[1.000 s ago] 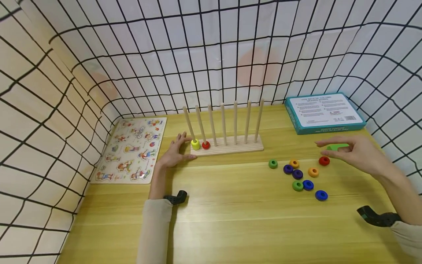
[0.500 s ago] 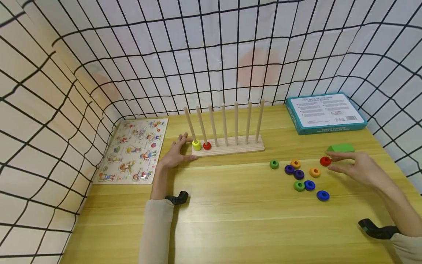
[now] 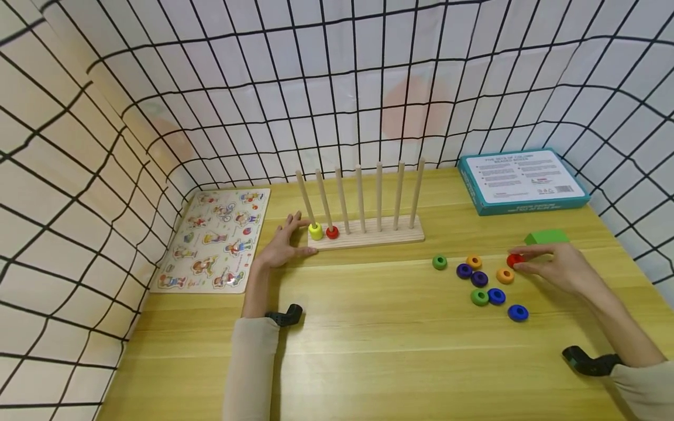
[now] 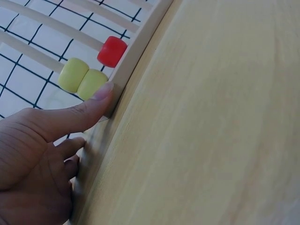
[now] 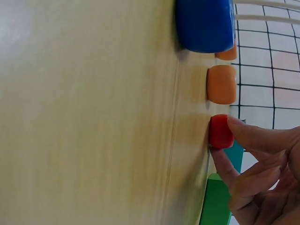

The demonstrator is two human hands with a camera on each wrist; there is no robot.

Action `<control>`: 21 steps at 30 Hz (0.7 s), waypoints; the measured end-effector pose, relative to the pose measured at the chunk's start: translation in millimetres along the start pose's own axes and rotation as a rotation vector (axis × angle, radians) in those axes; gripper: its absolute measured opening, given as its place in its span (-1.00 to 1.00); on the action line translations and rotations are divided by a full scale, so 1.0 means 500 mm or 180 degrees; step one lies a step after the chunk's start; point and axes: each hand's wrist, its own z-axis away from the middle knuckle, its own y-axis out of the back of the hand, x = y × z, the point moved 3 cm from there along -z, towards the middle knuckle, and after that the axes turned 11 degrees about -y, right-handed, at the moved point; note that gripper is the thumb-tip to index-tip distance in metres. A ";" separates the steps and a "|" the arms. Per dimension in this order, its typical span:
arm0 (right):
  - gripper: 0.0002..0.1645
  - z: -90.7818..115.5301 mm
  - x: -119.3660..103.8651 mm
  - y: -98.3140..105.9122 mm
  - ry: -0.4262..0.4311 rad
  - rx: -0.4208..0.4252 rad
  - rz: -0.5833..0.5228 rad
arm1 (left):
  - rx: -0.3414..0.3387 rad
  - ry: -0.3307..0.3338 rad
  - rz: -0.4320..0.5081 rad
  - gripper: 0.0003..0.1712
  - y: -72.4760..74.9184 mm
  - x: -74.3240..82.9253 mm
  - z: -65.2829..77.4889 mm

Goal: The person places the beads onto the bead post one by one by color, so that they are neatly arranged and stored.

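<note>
In the head view my left hand [image 3: 284, 247] holds the left end of a wooden peg stand [image 3: 374, 237], thumb at the front corner and fingers behind. Two yellow beads [image 4: 83, 78] are stacked on the first peg, and one red bead [image 4: 112, 51] sits on the second. Over on the right, my right hand [image 3: 560, 268] pinches another red bead [image 5: 221, 131] between thumb and index finger, low at the tabletop. Loose beads lie to its left: orange [image 3: 505, 275], blue [image 3: 518, 313], green [image 3: 439, 262] and purple [image 3: 479, 279].
A green block [image 3: 547, 236] lies just behind my right hand. Further back is a teal box [image 3: 523, 180] with a printed label. A picture puzzle board [image 3: 210, 240] lies on the left. White walls with a black grid [image 3: 337, 88] enclose the table.
My right hand has come down from above the green block and moved left, closing its thumb and index finger on the red bead. My left hand stays at the peg stand.
</note>
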 end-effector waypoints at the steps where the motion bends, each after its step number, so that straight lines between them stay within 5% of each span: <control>1: -0.48 -0.001 0.000 0.000 -0.0015 -0.0003 0.0000 | 0.0001 0.0005 0.0007 -0.15 0.000 0.000 0.001; 21: -0.52 0.001 -0.039 0.013 0.0303 -0.0193 -0.0261 | -0.0068 0.0103 -0.0037 -0.12 0.001 -0.005 -0.002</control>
